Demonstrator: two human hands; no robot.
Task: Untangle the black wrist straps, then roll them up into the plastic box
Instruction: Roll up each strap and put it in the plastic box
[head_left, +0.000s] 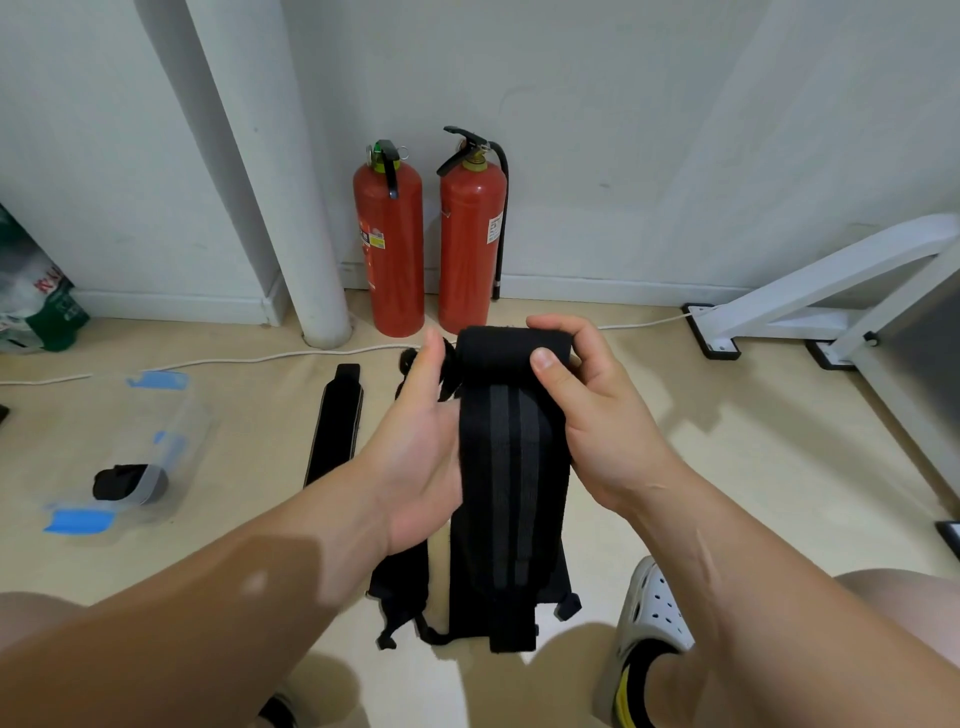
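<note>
Plastic box, left of frame on the floor, holds one rolled strap. Centre: right hand grips a hanging wrist strap by its rolled top; left hand rests flat against its side.

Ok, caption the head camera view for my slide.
Right hand grips the rolled end of a black wrist strap, left hand supporting it.

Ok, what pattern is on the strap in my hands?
The strap is black with two grey lengthwise stripes; head view.
</note>
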